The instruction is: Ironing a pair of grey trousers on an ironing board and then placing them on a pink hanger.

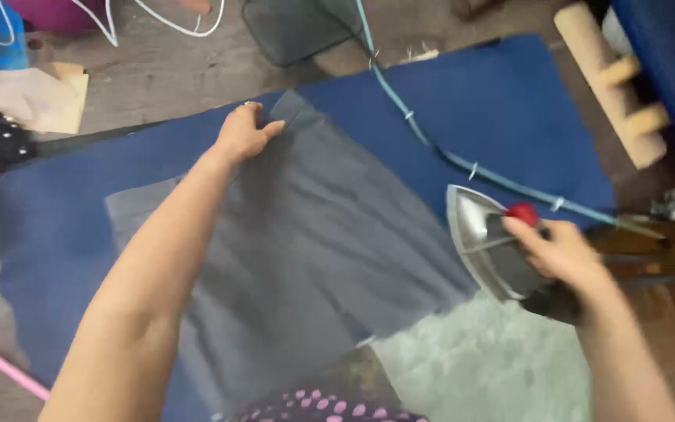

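Observation:
A dark grey cloth (314, 250) lies spread on a blue padded ironing surface (501, 109). My left hand (245, 133) presses on the cloth's far corner, fingers closed on its edge. My right hand (560, 254) grips the handle of a metal iron (482, 234) with a red knob on top. The iron sits at the cloth's right edge, its point facing away from me. A light blue cord (431, 144) with white ties runs from the iron across the blue surface to the top of the view.
A pale green cloth (486, 367) lies at the near right. A wooden frame with pegs (615, 86) stands at the top right. White cables (189, 27) and a dark mesh object (291, 27) lie on the floor beyond. A pink rod (1, 363) crosses the lower left.

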